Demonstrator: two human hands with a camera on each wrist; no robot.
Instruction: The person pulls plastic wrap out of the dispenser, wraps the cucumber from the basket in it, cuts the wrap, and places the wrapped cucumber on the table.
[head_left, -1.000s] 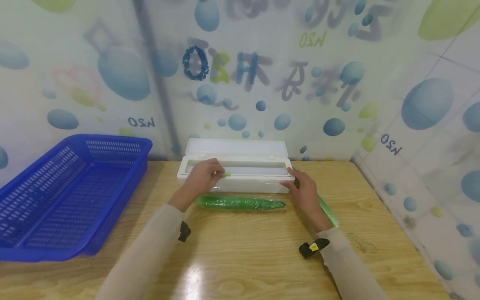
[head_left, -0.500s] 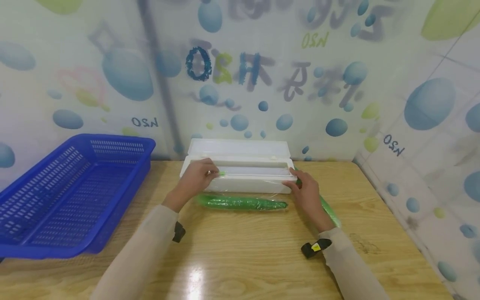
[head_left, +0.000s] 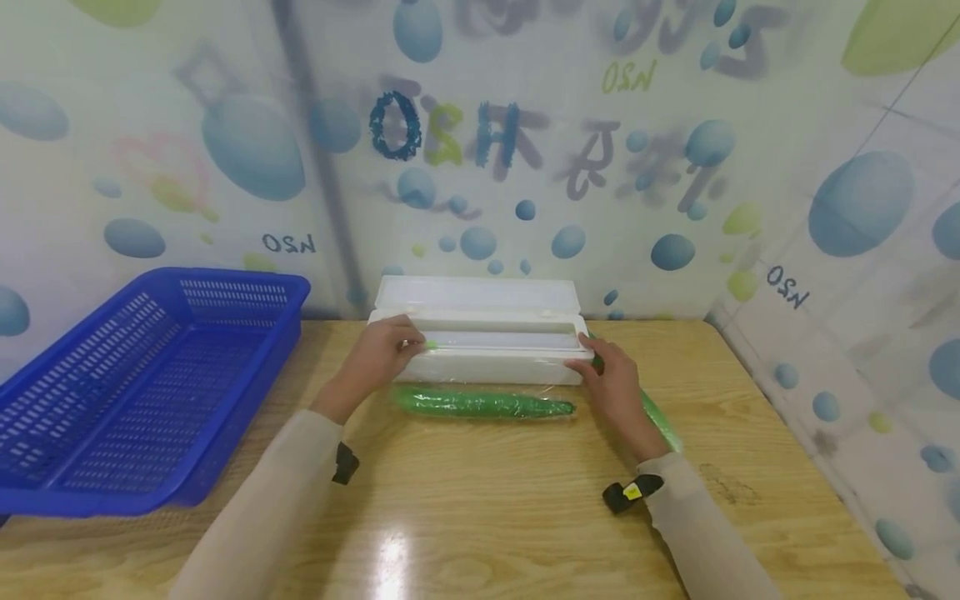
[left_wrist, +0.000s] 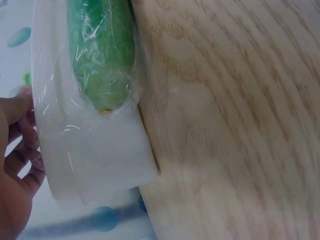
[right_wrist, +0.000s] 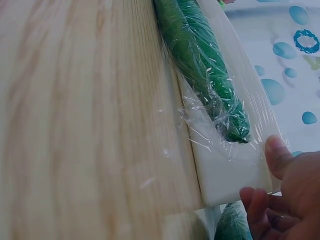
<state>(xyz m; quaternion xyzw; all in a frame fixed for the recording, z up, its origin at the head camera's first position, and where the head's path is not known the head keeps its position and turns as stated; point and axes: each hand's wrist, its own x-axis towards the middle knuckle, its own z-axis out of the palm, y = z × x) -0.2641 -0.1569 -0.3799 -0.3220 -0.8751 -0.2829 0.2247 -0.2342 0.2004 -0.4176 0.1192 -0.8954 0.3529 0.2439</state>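
Note:
A white cling film dispenser [head_left: 487, 367] stands at the back of the table, its lid [head_left: 476, 293] raised. My left hand [head_left: 375, 354] pinches a small green slider [head_left: 431, 345] on the dispenser's front edge, near the left end. With my right hand [head_left: 611, 383] I grip the right end of the dispenser, thumb and fingers around its corner. Clear film runs down over the front to a green cucumber [head_left: 483, 404], which lies lengthwise before the dispenser. Film covers the cucumber's blunt tip [left_wrist: 107, 92] in the left wrist view.
A large blue plastic basket [head_left: 161, 400] stands on the left of the wooden table [head_left: 487, 500]. Partly behind my right forearm lies another green, film-wrapped piece [head_left: 660, 421]. The patterned wall [head_left: 480, 200] rises directly behind the dispenser.
My left hand has moved left along the dispenser's front edge, and the green slider has travelled with it. My right hand keeps its hold on the right end. The cucumber lies still.

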